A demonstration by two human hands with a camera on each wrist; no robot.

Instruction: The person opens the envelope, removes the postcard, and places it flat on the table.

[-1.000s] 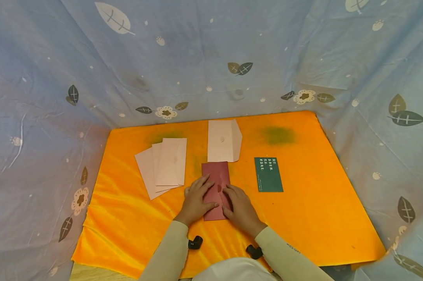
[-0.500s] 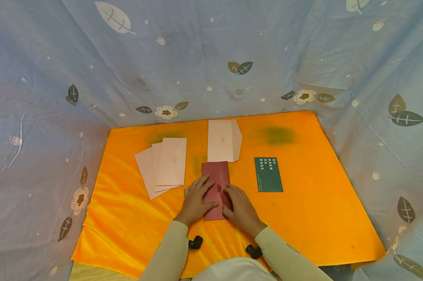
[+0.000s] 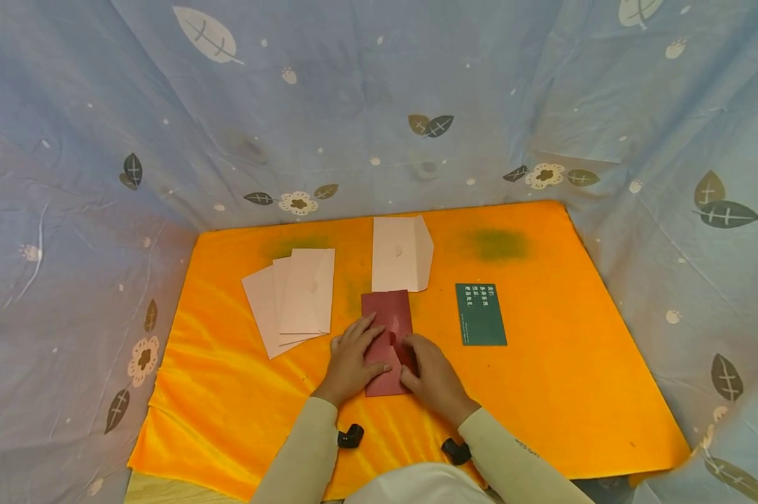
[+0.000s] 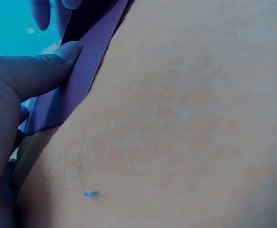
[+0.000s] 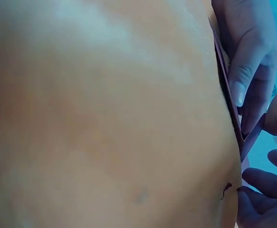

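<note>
A dark red envelope [image 3: 385, 304] lies lengthwise in front of me in the head view. My left hand [image 3: 351, 357] rests spread over its left side, with fingertips and thumb on the paper. My right hand [image 3: 438, 374] is at its right edge, index finger and thumb curled at the lifted flap [image 3: 406, 355], whose inner side looks darker. In the left wrist view a thumb [image 4: 67, 53] lies on the envelope, tinted purple there. The right wrist view catches the raised paper edge-on between both hands, much of it hidden by skin.
Several pale pink envelopes [image 3: 306, 290] overlap at left. Another pale envelope [image 3: 394, 252], flap unfolded, lies just beyond the red one. A green card [image 3: 482, 315] with white writing is at right. An orange cloth [image 3: 561, 364] covers the table; patterned curtains [image 3: 366, 105] surround it.
The right fingers have curled and drawn slightly inward, raising the red envelope's flap from flat to partly open. The left hand has stayed in place.
</note>
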